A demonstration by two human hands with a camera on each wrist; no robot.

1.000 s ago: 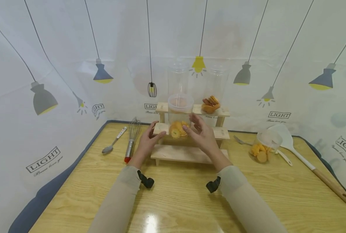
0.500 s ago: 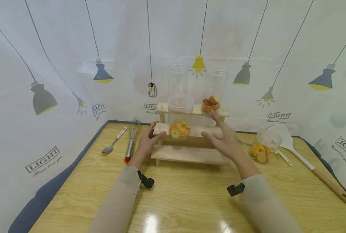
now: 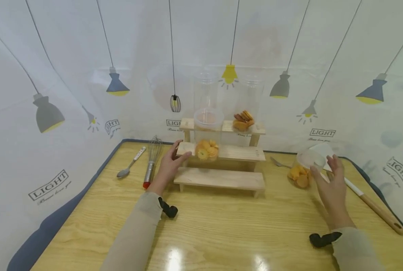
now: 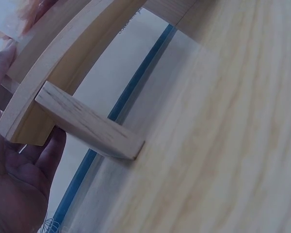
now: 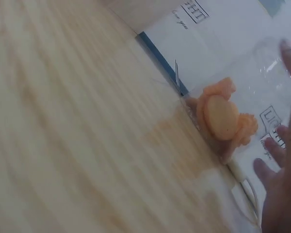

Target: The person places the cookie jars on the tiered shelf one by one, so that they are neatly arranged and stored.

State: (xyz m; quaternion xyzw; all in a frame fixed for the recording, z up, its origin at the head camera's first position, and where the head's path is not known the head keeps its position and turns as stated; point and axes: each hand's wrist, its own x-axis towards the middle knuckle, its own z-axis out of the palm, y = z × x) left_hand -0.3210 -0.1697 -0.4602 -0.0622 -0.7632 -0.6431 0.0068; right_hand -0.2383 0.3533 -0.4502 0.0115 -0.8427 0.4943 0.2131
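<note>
My left hand (image 3: pixel 170 165) is at the left end of a three-step wooden stand (image 3: pixel 218 178). In the left wrist view, its thumb lies along one side of a shelf (image 4: pixel 53 63) and its fingers curl round the other. My right hand (image 3: pixel 333 192), fingers spread, reaches beside a clear lidded jar (image 3: pixel 311 159) of biscuits on the table's right side. The right wrist view has the fingers (image 5: pixel 276 155) near that jar's biscuits (image 5: pixel 222 116); contact is unclear. Another clear jar of biscuits (image 3: pixel 207 149) stands on the middle step.
Two tall clear jars stand on the top step, the right one with biscuits (image 3: pixel 243 121). A spoon (image 3: pixel 131 163) and a whisk (image 3: pixel 150 167) lie left of the stand. To the right are a fork (image 3: pixel 278 162) and a long wooden-handled spatula (image 3: pixel 379 209).
My right hand has left the jar on the middle step and moved right to the jar on the table. My left hand has stayed at the stand.
</note>
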